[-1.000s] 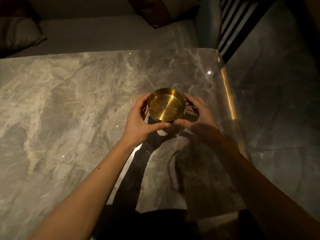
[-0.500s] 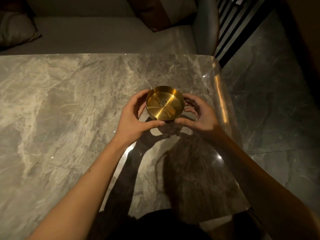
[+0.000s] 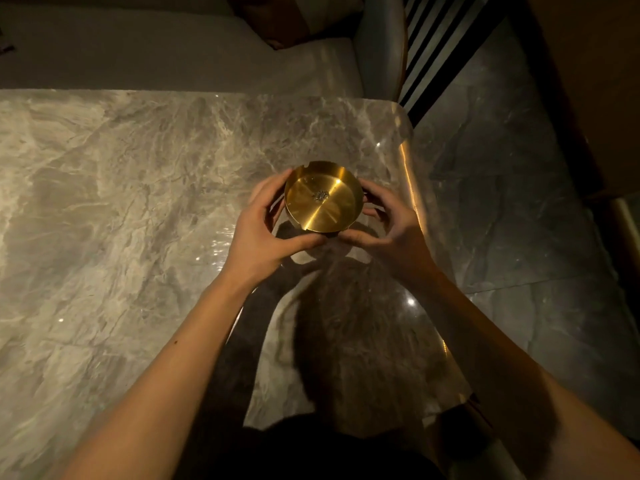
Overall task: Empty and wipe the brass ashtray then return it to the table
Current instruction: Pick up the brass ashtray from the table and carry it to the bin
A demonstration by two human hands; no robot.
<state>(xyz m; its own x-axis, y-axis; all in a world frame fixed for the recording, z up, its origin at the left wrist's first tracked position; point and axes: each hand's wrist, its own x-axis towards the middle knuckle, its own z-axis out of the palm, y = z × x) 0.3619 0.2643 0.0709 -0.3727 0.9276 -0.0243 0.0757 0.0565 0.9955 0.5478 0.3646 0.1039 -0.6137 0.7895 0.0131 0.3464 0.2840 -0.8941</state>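
A round brass ashtray (image 3: 329, 209) with a notched rim is held a little above the marble table (image 3: 121, 202), its shadow falling on the top below it. A small heap of grey ash (image 3: 320, 195) lies in its middle. My left hand (image 3: 263, 230) grips its left side, thumb under the near rim. My right hand (image 3: 388, 226) cups its right side, fingers curled round the wall. The ashtray tilts slightly toward me.
A grey sofa seat (image 3: 173, 60) runs along the table's far edge, with a cushion (image 3: 294, 19) at its right end. The table's right edge (image 3: 412, 202) is lit gold; beyond it lies dark marble floor (image 3: 519, 202) and a slatted screen (image 3: 436, 39).
Both hands have kept hold of the ashtray and it stays above the same spot. The head camera has shifted, so the table's near edge shows more.
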